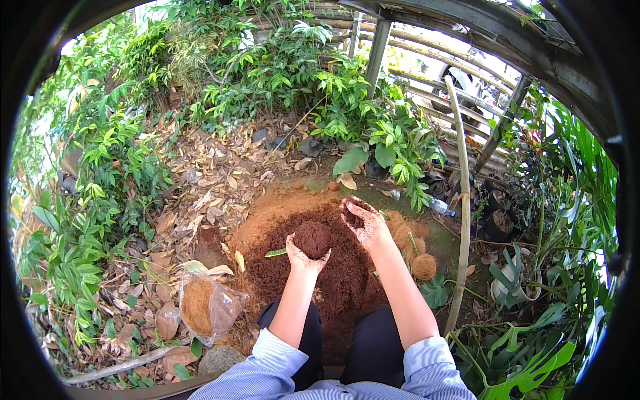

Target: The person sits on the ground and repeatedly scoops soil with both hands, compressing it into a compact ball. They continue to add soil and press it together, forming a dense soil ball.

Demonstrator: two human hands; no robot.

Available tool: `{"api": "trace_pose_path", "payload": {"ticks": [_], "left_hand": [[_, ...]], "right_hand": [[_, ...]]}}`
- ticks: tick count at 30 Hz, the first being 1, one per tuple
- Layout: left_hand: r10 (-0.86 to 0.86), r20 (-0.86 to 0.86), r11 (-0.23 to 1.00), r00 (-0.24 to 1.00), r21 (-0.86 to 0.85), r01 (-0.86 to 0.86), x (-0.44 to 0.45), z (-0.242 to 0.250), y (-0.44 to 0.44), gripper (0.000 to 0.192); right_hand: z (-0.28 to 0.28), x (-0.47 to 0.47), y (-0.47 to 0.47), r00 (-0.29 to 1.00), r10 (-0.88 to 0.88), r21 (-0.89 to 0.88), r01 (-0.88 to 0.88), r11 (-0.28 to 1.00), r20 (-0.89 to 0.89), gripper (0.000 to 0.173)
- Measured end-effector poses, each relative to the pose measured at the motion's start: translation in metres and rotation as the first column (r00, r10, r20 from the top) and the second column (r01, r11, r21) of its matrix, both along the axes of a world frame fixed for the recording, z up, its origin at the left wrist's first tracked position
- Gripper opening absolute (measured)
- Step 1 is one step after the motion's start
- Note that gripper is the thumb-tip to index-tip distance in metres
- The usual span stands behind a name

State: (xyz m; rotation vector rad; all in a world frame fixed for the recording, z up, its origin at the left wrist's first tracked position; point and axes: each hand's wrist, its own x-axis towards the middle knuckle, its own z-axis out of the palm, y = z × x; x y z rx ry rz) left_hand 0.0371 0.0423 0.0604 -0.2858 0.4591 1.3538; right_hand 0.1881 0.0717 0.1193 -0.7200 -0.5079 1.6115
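A round ball of dark brown, moist soil-like material [312,239] rests in my left hand [303,261], which cups it from below. My right hand [364,223] is raised to the right of the ball, apart from it, with fingers curved and dirt stuck to them. Some dark material shows against its palm; whether it is a loose handful or only a coating is unclear. Below both hands spreads a mound of the same dark, crumbly material [345,285], ringed by drier orange-brown powder [255,212].
A clear plastic bag of tan fibre [198,306] lies at left. Fibre balls [424,267] sit at right, near an upright bamboo pole [462,200]. Beyond are a plastic bottle [441,206], dry leaves [215,185] and shrubs [270,65]. A grey stone [220,360] lies front left.
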Motion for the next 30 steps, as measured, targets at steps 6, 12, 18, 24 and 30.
{"api": "trace_pose_path", "payload": {"ticks": [6,12,18,24,30], "left_hand": [[-0.004,-0.005,1.0,1.0,-0.009,0.004,0.0,0.0,0.0,0.044],[-0.01,-0.025,1.0,1.0,-0.02,0.009,0.001,0.003,-0.002,0.044],[-0.001,-0.006,1.0,1.0,-0.022,0.001,0.001,0.004,-0.001,0.044],[-0.003,0.001,1.0,1.0,-0.015,0.003,0.001,0.003,-0.001,0.043],[-0.004,-0.012,1.0,1.0,-0.021,0.004,0.001,0.004,-0.002,0.043]], "right_hand": [[-0.002,0.003,0.0,1.0,0.029,-0.006,-0.029,1.0,-0.009,0.019],[-0.007,0.003,0.008,0.988,0.067,-0.05,-0.075,0.996,-0.137,0.019],[-0.003,0.003,0.004,0.998,0.042,-0.078,-0.046,0.996,-0.056,0.019],[0.0,-0.001,0.001,0.999,-0.045,-0.095,0.046,0.994,0.009,0.013],[-0.004,-0.002,-0.001,0.996,-0.046,0.004,0.046,0.999,0.077,0.014]]}}
